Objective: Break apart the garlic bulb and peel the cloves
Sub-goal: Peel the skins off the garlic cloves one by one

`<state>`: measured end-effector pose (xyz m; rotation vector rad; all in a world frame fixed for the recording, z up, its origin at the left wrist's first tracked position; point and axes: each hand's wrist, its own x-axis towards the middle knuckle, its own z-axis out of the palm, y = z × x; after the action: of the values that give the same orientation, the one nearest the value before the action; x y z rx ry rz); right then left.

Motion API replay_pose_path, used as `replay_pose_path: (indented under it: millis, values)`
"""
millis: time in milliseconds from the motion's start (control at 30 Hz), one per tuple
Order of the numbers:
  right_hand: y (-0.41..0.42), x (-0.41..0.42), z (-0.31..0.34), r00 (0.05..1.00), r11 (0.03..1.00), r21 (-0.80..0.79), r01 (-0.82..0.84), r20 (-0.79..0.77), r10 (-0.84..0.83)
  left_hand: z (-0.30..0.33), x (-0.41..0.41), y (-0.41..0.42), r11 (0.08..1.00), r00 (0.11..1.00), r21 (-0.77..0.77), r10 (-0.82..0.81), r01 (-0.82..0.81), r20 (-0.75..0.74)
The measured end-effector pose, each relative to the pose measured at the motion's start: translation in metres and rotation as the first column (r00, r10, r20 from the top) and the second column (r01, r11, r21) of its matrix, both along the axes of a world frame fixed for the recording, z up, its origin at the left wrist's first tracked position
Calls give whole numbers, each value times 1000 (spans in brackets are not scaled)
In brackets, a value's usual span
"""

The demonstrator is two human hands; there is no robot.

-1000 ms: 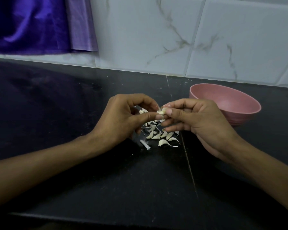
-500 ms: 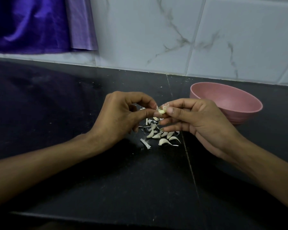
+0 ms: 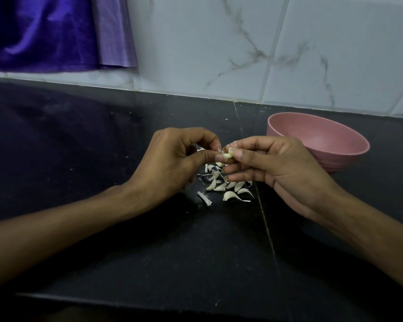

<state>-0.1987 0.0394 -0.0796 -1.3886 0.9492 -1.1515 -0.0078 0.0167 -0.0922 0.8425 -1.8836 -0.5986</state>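
Observation:
A small pale garlic clove is held above the black counter, between both hands. My left hand pinches its left end with thumb and forefinger. My right hand pinches its right end with thumb and forefinger, the other fingers curled below. Under the hands lies a loose pile of several garlic cloves and skin bits. One larger clove with a thin tail lies at the pile's near edge, and a scrap of skin lies to its left.
A pink bowl stands on the counter right of my hands, near the white marbled tile wall. Purple cloth hangs at the upper left. A seam runs through the counter toward its front edge.
Both hands stay on the clove and have lifted slightly; the fingertips have shifted a little around it. The pile and the bowl have not moved.

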Motion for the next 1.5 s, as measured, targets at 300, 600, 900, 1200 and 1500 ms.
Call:
replay_pose_path:
  millis: [300, 600, 900, 1200, 1500]
  values:
    - [0, 1, -1, 994, 992, -116, 42, -96, -54, 1, -2, -2, 989, 988, 132, -53, 72, -145]
    - [-1, 2, -1, 983, 977, -197, 85, -145, -114, 2, -3, -3, 951, 961, 262, -92, 162, -260]
    - [0, 2, -1, 992, 987, -151, 53, -108, -70, 7, -5, -4, 798, 892, 524, -36, 297, -451]
    - [1, 2, -3, 993, 987, -156, 29, -107, -46, 7, -7, -4, 684, 854, 605, -51, 408, -518]
    - [3, 3, -3, 988, 982, -186, 31, -141, -57, 11, -8, 6, 683, 843, 592, -66, 428, -534]
